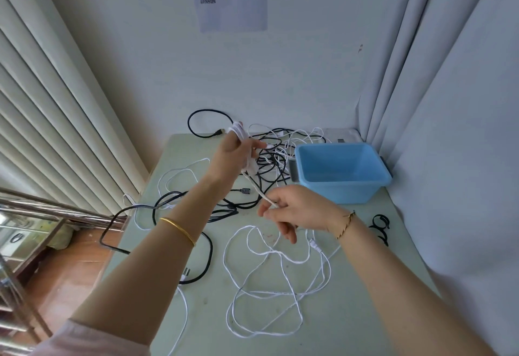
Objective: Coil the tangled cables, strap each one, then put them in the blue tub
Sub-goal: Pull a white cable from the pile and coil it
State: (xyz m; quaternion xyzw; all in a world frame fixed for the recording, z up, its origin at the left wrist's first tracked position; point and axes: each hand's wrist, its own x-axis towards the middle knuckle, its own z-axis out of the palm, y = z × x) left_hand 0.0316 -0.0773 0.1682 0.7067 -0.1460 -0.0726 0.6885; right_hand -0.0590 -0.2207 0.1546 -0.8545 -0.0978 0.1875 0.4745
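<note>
My left hand (234, 156) is raised over the table with turns of a white cable (244, 142) wound around its fingers. From there the same cable runs taut down to my right hand (295, 209), which pinches it between thumb and fingers. The rest of that white cable (269, 294) lies in loose loops on the pale green table (365, 285) below my right hand. A tangle of black and white cables (273, 156) lies at the back of the table. The blue tub (341, 171) stands at the back right with nothing in it.
Black straps (380, 226) lie at the table's right edge near the curtain. A thick black cable (118, 226) hangs over the left edge, with another black loop (206, 257) under my left forearm. A metal rack (42, 212) stands at the left. A wall closes the back.
</note>
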